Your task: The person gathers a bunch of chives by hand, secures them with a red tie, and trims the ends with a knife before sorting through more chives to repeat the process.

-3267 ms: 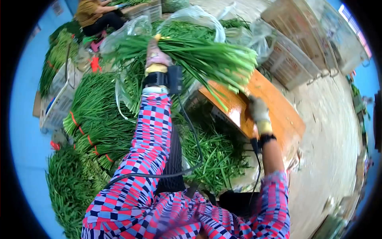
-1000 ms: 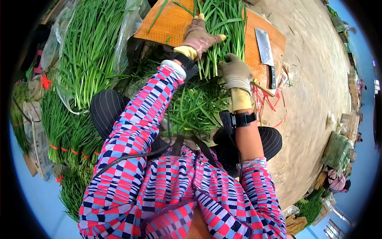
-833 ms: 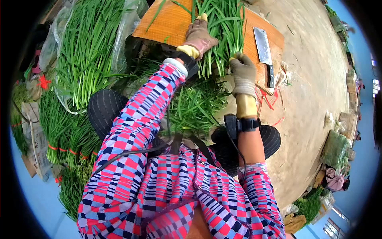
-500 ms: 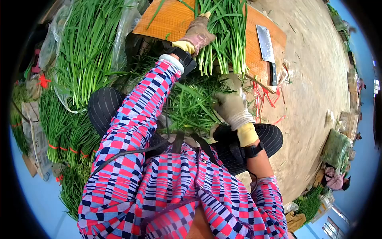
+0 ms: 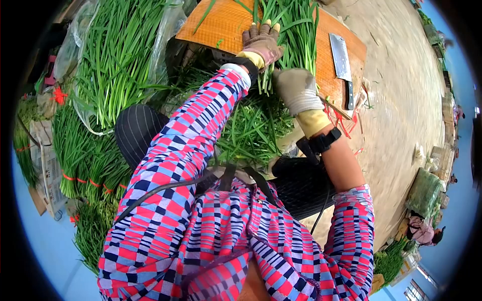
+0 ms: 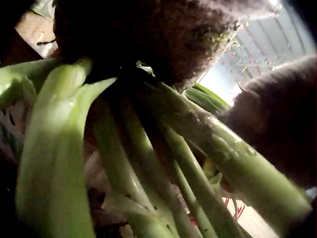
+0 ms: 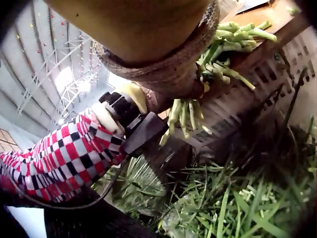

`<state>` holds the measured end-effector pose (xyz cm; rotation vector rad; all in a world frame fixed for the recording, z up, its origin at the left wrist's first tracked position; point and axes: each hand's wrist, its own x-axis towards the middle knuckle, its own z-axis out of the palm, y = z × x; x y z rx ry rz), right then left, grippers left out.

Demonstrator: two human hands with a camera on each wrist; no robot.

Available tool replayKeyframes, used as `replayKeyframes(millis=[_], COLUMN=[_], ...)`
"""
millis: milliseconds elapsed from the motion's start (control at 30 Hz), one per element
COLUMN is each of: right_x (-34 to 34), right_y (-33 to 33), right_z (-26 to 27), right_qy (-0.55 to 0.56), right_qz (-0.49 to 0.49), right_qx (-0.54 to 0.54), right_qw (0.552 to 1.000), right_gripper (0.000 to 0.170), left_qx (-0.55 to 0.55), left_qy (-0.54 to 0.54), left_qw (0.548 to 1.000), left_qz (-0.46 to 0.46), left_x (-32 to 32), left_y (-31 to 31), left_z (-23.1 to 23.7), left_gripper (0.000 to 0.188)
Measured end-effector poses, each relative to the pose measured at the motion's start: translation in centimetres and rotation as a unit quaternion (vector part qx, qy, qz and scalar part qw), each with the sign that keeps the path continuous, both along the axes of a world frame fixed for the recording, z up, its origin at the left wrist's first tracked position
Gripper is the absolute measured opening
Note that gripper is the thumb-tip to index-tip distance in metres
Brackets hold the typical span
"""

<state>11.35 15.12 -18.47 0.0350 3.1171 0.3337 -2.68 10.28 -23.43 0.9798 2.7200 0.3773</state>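
A bunch of long green stalks (image 5: 297,37) lies on the orange board (image 5: 221,26), pale stem ends toward the person. The gloved left hand (image 5: 262,46) rests at the bunch's left side, fingers extended and slightly spread; in the left wrist view, thick stems (image 6: 124,173) stick out beneath it. The gloved right hand (image 5: 296,91) is against the stem ends, its back to the head camera and its fingertips hidden. In the right wrist view, stem ends (image 7: 185,116) show just below the gloves. A cleaver (image 5: 341,57) lies on the board's right part.
Loose leaves (image 5: 251,133) lie below the board, between the knees. More stalks in clear plastic (image 5: 113,65) and red-banded bunches (image 5: 93,160) are at the left. Red ties (image 5: 346,128) hang by the board's near right corner. Pale floor (image 5: 396,100) extends at the right.
The bunch, held in the air earlier, lies on the board. Since half a second ago, the right hand has moved up from over the loose leaves to the stem ends; the left fingers have spread.
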Motion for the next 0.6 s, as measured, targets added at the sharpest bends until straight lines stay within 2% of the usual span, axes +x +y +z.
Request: replayKeyframes(millis=[133,167,267,300,367,400,433,533,600], right_x=[3.0,4.0,6.3,7.2,9.6,12.4,14.3,14.9,13.6], right_y=[-1.7,-2.0,-2.5,-3.4,-5.5,-6.2,-6.9,-8.1,-7.3], right_z=[1.4,1.8,0.7,1.6,1.5,-0.8,-2.0,-3.1,-0.5], right_qy=[-0.100,-0.055,-0.109,-0.164,-0.324,-0.305,-0.302,-0.362,-0.339], right_qz=[-0.036,-0.020,-0.010,0.006,0.094,0.157,0.190,0.115,0.068], right_qx=[0.010,-0.024,-0.024,-0.077,-0.077,-0.073,-0.144,-0.279,-0.301], right_qw=[0.994,0.998,0.994,0.983,0.938,0.936,0.923,0.882,0.889], right_gripper=[0.014,0.011,0.015,0.017,0.016,0.013,0.013,0.021,0.022], left_qx=[0.003,0.038,0.015,0.006,0.012,0.015,0.013,0.012,0.031], left_qy=[-0.025,0.002,0.005,-0.014,-0.016,-0.019,-0.013,-0.022,-0.006], left_qw=[1.000,0.999,1.000,1.000,1.000,1.000,1.000,1.000,0.999], left_qz=[-0.007,-0.017,-0.008,-0.004,-0.003,-0.003,-0.004,-0.001,0.005], left_x=[-0.3,-0.2,-0.6,-0.5,-0.8,-0.8,-0.8,-0.9,-0.8], left_y=[0.1,-0.3,0.2,0.2,0.3,0.3,0.2,0.2,-0.1], left_z=[0.2,-0.6,-1.6,-0.9,-1.2,-1.3,-1.2,-0.7,0.0], left_gripper=[0.068,0.070,0.069,0.069,0.070,0.070,0.071,0.071,0.077])
